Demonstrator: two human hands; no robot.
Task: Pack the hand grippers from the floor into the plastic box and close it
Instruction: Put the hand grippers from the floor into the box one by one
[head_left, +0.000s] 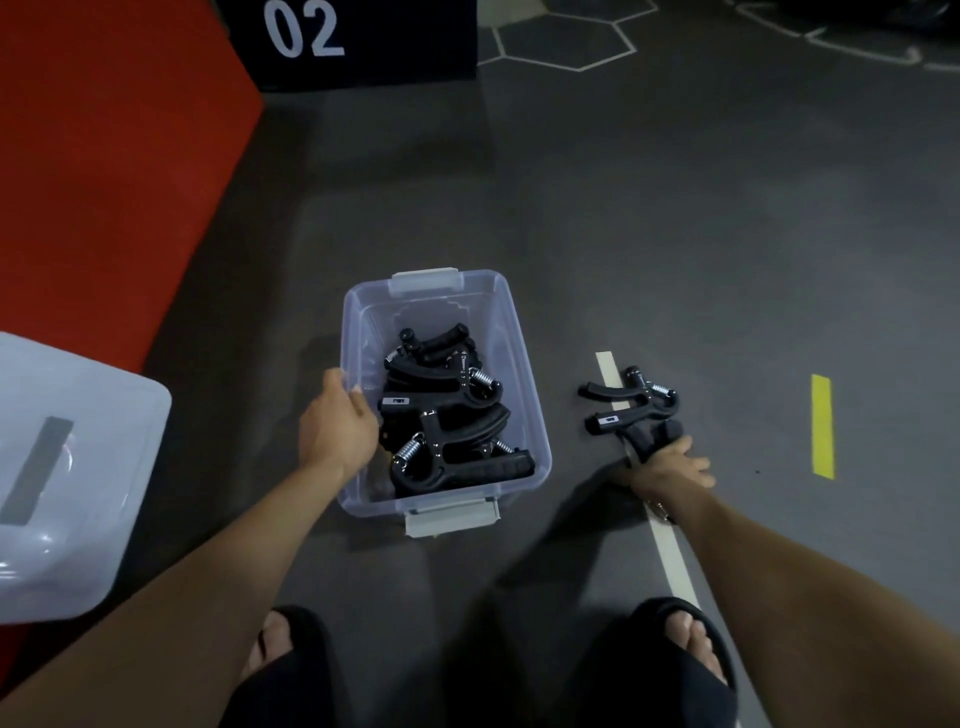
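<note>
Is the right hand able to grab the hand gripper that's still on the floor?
Probably yes. The right hand already rests on the floor hand gripper, beside the plastic box, with nothing between them.

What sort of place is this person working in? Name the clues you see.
Probably a gym or training hall: dark grey floor marked with white hexagon lines, a red mat, a black block numbered 02, and spring hand grippers in a plastic box.

The plastic box (511, 332) stands open on top; piled hand grippers (447, 415) fill its near half, the far end is free. Grey floor (675, 234) around is bare.
</note>
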